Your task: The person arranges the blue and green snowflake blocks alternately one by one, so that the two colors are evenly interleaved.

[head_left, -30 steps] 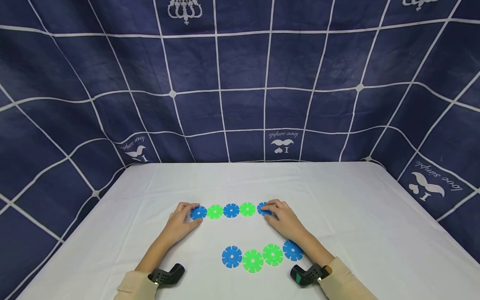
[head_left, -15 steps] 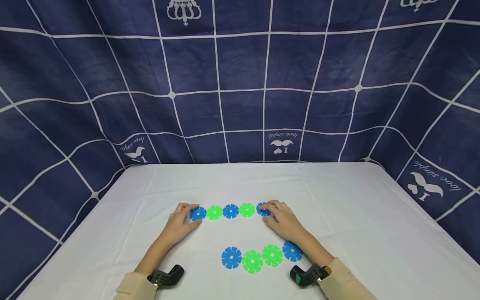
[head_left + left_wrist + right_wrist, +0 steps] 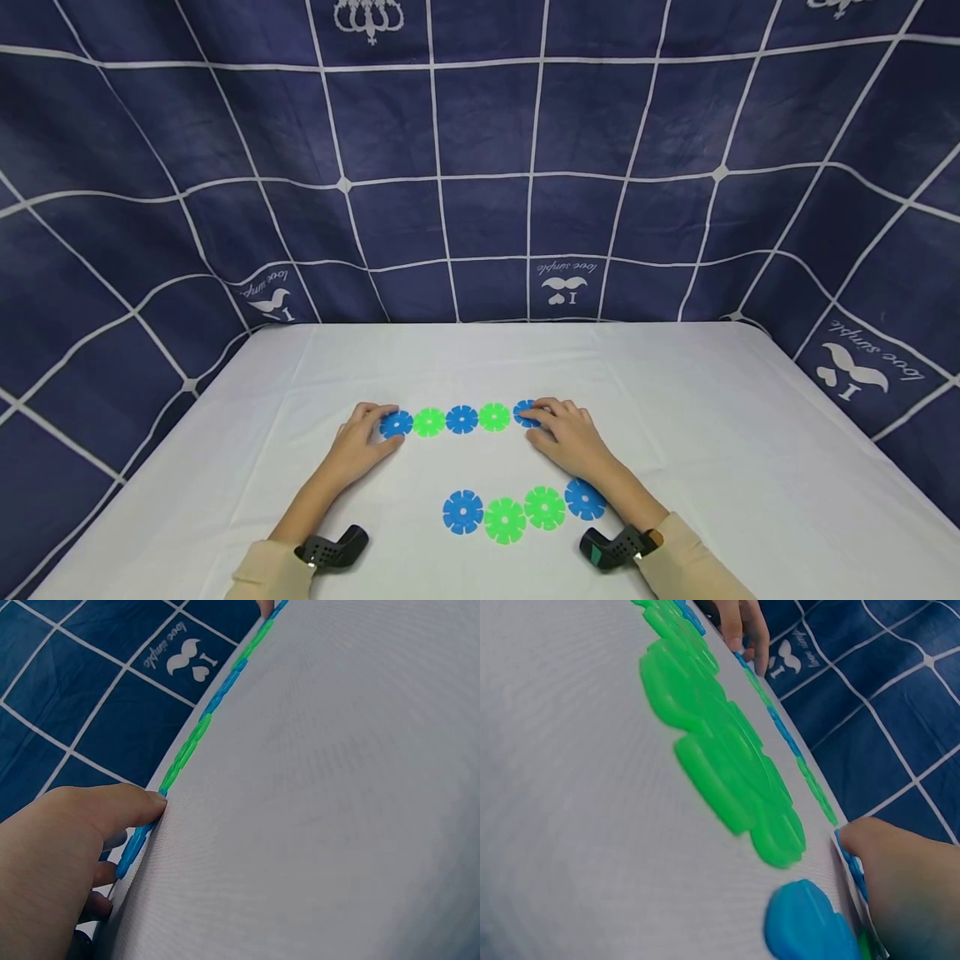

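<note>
Five flat notched discs lie in a row, blue and green alternating. My left hand (image 3: 356, 448) has thumb and fingers around the edges of the leftmost blue disc (image 3: 397, 423); the left wrist view shows the thumb against this blue disc (image 3: 133, 847). At the other end, my right hand (image 3: 573, 442) holds the rightmost blue disc (image 3: 524, 412), its fingertips over it and partly covering it. Between them lie a green disc (image 3: 430, 422), a blue disc (image 3: 462, 420) and another green disc (image 3: 494, 417). A narrow gap separates that last green disc from the right-hand blue one.
Nearer me lie a blue disc (image 3: 462, 512), two green discs (image 3: 505, 521) (image 3: 544, 507) and another blue disc (image 3: 584, 499) beside my right forearm. White cloth (image 3: 675, 467) covers the table; a dark blue grid curtain (image 3: 487, 217) hangs behind it and at the sides.
</note>
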Tool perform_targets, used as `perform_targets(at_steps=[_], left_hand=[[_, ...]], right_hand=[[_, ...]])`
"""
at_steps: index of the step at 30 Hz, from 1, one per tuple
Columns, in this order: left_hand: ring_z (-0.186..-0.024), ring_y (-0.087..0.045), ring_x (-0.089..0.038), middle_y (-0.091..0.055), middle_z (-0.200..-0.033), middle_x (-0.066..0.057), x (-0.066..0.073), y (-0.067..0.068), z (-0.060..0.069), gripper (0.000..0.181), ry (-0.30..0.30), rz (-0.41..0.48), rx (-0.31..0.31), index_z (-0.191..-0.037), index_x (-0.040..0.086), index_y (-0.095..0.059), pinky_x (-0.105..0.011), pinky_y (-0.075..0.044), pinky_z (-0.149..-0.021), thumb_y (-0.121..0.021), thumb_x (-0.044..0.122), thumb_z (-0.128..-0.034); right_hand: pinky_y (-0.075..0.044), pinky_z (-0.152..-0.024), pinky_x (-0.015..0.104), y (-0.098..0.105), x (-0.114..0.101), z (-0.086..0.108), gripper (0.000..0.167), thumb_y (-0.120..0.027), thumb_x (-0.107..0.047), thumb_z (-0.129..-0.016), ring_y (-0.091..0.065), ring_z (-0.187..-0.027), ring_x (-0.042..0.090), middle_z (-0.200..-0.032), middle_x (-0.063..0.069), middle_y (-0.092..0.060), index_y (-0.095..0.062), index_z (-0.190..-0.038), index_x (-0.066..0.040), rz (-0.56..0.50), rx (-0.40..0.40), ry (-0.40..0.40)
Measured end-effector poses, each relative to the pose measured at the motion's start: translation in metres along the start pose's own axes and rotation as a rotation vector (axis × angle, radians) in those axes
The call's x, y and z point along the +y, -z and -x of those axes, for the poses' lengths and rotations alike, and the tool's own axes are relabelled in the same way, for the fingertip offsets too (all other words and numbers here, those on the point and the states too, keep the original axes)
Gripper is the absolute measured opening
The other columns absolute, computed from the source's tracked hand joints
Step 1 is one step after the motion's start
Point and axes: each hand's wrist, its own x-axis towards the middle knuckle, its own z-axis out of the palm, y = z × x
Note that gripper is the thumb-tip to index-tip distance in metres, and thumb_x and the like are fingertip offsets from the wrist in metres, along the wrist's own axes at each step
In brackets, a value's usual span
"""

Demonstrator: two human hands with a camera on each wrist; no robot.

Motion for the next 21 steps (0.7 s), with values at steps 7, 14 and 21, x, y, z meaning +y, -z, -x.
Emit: perform_targets(at_steps=[7,14,21], left_hand=[[-0.110,-0.047,-0.035,-0.047,-0.120,-0.016,0.0008,0.0002,-0.0004,0.052,0.007,-0.002,0.003,-0.125,0.007,-0.052,-0.051,-0.035,-0.089,-0.066,0.027,-0.0792],[-0.111,-0.046,-0.034,-0.046,-0.122,-0.015,0.0009,0.0009,-0.0006,0.051,0.030,0.005,-0.014,-0.127,0.008,-0.051,-0.051,-0.035,-0.089,-0.064,0.027,-0.0804],[-0.111,-0.046,-0.033,-0.046,-0.121,-0.014,0.0003,0.0012,-0.0007,0.051,0.021,0.011,-0.014,-0.126,0.009,-0.052,-0.050,-0.035,-0.089,-0.064,0.027,-0.0804]], right_hand=[[-0.035,-0.082,0.037,0.0012,-0.0001,0.0003,0.034,-0.054,-0.036,-0.088,-0.048,-0.109,0.021,-0.122,0.001,-0.053,-0.060,-0.120,-0.028,0.002,-0.025,0.029],[-0.033,-0.080,0.034,0.0004,-0.0014,0.0005,0.035,-0.053,-0.035,-0.089,-0.048,-0.108,0.019,-0.121,0.000,-0.053,-0.058,-0.122,-0.028,-0.006,-0.053,0.033],[-0.033,-0.080,0.035,-0.0003,-0.0017,0.0009,0.034,-0.053,-0.035,-0.089,-0.048,-0.107,0.019,-0.120,-0.001,-0.053,-0.058,-0.122,-0.028,-0.013,-0.042,0.030]])
